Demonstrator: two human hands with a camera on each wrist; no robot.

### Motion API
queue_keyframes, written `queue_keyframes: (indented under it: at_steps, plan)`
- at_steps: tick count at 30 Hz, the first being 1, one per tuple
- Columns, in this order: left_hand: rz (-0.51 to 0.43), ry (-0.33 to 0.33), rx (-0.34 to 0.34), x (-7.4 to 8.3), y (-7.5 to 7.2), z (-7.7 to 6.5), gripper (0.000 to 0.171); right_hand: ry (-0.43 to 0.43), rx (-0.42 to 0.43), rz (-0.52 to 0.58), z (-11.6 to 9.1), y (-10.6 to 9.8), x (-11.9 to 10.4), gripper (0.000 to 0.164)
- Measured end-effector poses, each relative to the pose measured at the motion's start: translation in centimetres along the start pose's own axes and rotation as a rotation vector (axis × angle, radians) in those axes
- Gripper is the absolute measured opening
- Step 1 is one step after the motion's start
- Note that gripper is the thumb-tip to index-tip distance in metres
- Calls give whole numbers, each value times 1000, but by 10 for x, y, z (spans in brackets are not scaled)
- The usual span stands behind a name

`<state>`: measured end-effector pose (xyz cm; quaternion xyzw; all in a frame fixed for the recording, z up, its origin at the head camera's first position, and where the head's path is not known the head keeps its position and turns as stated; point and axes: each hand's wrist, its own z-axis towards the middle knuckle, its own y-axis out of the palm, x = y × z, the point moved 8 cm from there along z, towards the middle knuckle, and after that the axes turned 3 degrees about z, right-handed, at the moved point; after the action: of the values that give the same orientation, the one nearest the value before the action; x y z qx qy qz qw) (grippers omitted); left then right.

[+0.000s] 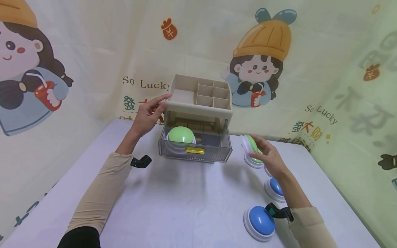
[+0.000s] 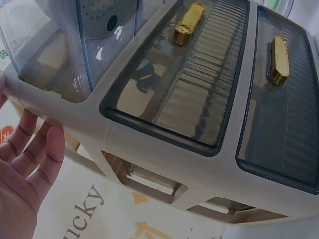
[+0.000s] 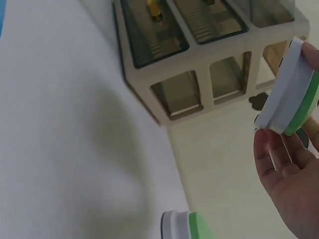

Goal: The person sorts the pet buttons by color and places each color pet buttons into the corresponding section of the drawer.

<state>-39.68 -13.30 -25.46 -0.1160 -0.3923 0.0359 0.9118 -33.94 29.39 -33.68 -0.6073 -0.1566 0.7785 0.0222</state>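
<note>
My left hand point(image 1: 148, 115) rests its fingertips against the upper left side of a beige desk organizer point(image 1: 198, 109); the left wrist view shows those fingers loosely bent along the frame. The organizer's top drawer point(image 1: 214, 154), smoky and see-through with a gold handle, is pulled out. Inside its left half sits a green-domed push button point(image 1: 181, 134) with a white base. To the right of the drawer, my right hand point(image 1: 272, 158) grips a second green push button point(image 3: 289, 94), tilted on edge, thumb and fingers on opposite sides of it. Another green push button point(image 3: 178, 226) stands on the table below.
Two blue push buttons stand nearer me on the right, one point(image 1: 276, 187) partly behind my right forearm, the other point(image 1: 262, 220) closer. The white table point(image 1: 186, 206) meets a printed cloth point(image 1: 198, 44) behind. Two lower drawers point(image 2: 174, 84) of the organizer are closed.
</note>
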Motion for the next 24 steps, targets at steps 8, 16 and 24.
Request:
queue_keyframes:
  at_steps: [8, 16, 24]
  plan:
    - [-5, 1, 1, -1, 0, 0, 39, -118, -61, 273, -10, 7, -29, 62]
    - [2, 1, -1, 0, 0, -1, 39, -193, -70, 377, -15, 8, -56, 60]
    - [4, -2, 2, 0, 0, -1, 39, -311, -25, 209, -17, 10, -80, 70]
